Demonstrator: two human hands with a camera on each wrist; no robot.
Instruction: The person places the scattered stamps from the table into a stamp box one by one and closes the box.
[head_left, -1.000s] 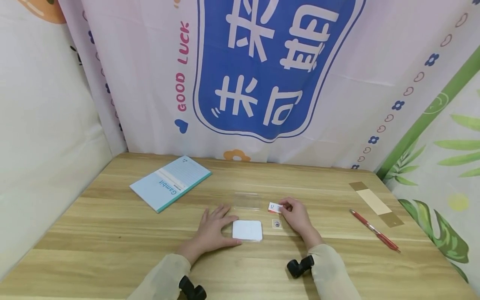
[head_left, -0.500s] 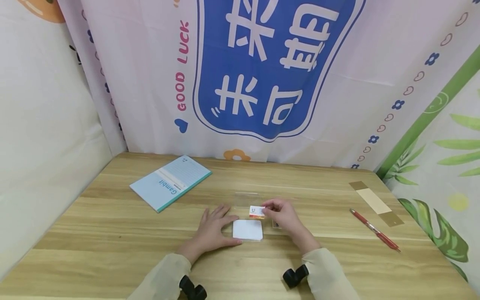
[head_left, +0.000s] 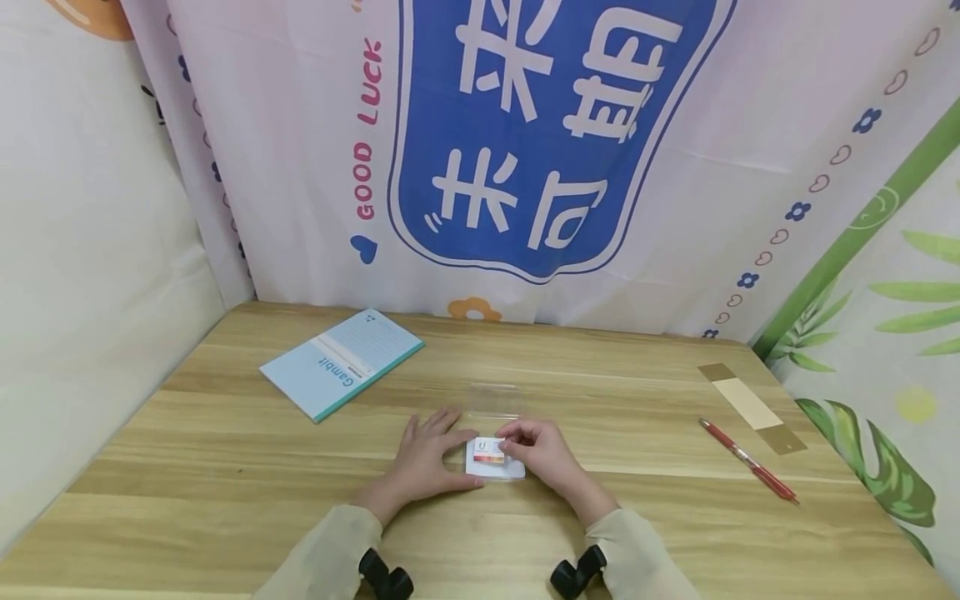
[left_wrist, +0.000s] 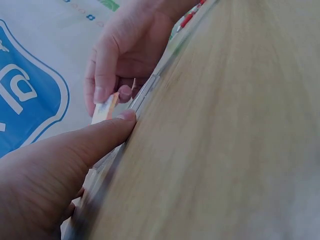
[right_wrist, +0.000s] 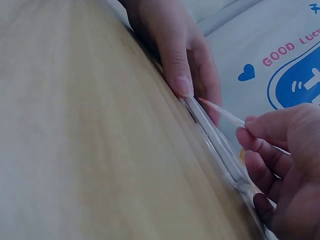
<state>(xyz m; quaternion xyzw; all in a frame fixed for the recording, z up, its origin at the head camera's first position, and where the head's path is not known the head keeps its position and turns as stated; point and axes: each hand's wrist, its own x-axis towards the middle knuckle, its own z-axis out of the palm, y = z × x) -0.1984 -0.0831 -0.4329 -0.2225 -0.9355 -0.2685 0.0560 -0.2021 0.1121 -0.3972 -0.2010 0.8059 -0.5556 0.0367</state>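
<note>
In the head view, a shallow clear plastic box [head_left: 495, 479] lies on the table with a white card or pad [head_left: 512, 470] inside. Its transparent lid [head_left: 493, 400] is folded back flat on the far side. My left hand [head_left: 420, 460] holds the box across its left end, thumb at the near edge and forefinger at the far edge. Between thumb and fingertips, my right hand [head_left: 546, 457] pinches a small white card [head_left: 488, 448] with an orange-red band. That card is over the white one, tilted and raised a little in the right wrist view [right_wrist: 227, 114].
A light blue notebook [head_left: 341, 367] lies at the back left of the wooden table [head_left: 225, 500]. On the right are a red pen [head_left: 750, 461] and a brown-and-cream strip [head_left: 752, 408]. A printed curtain [head_left: 300, 167] hangs behind the table.
My right hand has carried the small card left and nearer, from beside the box to above the white card. It now covers the small square picture. My left hand stays put.
</note>
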